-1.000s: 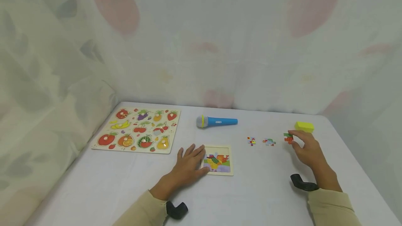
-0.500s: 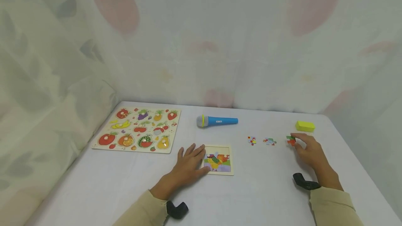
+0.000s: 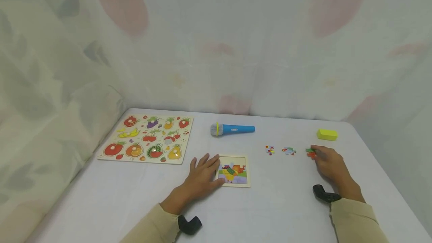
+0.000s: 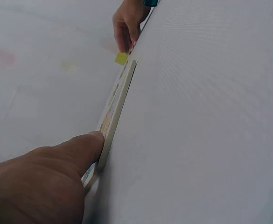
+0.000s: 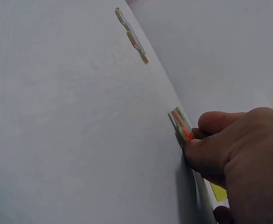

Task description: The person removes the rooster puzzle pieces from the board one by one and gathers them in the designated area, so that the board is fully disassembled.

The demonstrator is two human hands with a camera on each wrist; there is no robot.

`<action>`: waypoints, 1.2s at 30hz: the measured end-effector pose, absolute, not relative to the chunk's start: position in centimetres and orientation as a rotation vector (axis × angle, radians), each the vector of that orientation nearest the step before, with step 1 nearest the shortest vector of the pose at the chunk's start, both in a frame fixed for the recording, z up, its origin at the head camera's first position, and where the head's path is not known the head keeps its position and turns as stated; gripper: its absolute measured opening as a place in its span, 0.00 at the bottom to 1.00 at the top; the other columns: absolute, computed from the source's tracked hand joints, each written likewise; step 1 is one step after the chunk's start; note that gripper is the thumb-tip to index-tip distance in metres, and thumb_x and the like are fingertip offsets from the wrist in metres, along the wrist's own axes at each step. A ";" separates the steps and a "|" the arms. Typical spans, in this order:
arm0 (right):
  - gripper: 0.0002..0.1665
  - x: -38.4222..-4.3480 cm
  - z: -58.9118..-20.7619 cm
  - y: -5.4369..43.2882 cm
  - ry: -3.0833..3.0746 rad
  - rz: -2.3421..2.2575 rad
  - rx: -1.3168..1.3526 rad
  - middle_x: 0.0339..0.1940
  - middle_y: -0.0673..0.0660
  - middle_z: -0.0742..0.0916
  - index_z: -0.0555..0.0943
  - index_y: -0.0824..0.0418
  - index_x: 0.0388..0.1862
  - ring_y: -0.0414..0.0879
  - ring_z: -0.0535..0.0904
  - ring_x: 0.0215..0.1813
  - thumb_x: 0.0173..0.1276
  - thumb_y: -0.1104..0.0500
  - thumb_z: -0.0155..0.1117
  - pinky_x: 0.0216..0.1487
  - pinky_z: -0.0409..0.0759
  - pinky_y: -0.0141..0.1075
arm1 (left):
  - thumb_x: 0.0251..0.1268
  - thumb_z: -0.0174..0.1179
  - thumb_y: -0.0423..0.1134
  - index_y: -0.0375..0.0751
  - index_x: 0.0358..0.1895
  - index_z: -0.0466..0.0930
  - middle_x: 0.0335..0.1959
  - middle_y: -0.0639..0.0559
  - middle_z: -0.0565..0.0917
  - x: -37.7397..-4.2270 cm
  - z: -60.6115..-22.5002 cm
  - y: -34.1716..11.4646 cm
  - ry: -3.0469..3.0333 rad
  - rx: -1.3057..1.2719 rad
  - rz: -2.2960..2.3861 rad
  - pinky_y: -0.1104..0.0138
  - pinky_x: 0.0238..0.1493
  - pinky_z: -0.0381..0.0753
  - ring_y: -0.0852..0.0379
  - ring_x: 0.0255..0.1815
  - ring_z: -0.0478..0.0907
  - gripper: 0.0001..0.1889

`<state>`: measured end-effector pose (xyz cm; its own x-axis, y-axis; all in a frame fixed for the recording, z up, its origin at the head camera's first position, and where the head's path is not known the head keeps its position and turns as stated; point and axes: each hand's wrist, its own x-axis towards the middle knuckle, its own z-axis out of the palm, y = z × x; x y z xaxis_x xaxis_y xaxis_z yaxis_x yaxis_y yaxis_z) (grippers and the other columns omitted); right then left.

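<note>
My left hand [image 3: 201, 179] lies at the left edge of a small wooden jigsaw tray [image 3: 248, 175], fingers extended, the thumb on its lower left frame. In the left wrist view the thumb presses on the tray's edge [image 4: 122, 100]. The tray holds a partly filled picture, with bare wood along its top. On the right, my right hand [image 3: 330, 166] pinches a green and red-orange puzzle piece [image 3: 311, 153] between thumb and fingers. The right wrist view shows this puzzle piece [image 5: 182, 123] tilted close above the tabletop. Two loose puzzle pieces, one yellow and red [image 3: 270, 150], one bluish [image 3: 289, 151], lie left of it.
A fruit peg puzzle board [image 3: 148, 140] lies at the back left. Behind the tray is a blue toy microphone [image 3: 233, 129]. A yellow block [image 3: 327, 134] sits beyond my right hand. White patterned cloth [image 3: 216, 48] hangs along the table's back.
My right hand has shifted slightly and lowered toward the table, with the pinched puzzle piece changing its angle. My left hand stays on the tray.
</note>
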<state>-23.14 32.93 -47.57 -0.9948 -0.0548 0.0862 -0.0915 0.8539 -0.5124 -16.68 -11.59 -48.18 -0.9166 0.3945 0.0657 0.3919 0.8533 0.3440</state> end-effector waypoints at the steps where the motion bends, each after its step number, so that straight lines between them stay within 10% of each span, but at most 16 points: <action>1: 0.26 -23.2 -47.6 33.0 -2.958 0.825 0.117 0.64 0.74 0.72 0.71 0.68 0.64 0.74 0.60 0.66 0.67 0.67 0.53 0.59 0.57 0.67 | 0.64 0.57 0.60 0.42 0.72 0.64 0.74 0.52 0.60 -16.7 -48.1 -11.6 3.017 0.641 0.558 0.38 0.66 0.39 0.44 0.75 0.48 0.38; 36: 0.27 -18.8 -38.1 27.5 -2.510 0.929 0.413 0.57 0.66 0.79 0.75 0.67 0.62 0.62 0.71 0.58 0.64 0.63 0.67 0.50 0.69 0.61 | 0.64 0.56 0.61 0.43 0.72 0.64 0.74 0.53 0.60 -16.7 -48.5 -11.8 3.016 0.655 0.598 0.37 0.66 0.39 0.44 0.75 0.49 0.38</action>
<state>-18.81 27.54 -38.14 -0.8632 -0.1259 0.4888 -0.4139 0.7310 -0.5426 -16.71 -11.83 -48.51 -0.9132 0.3994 0.0810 0.4001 0.8409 0.3645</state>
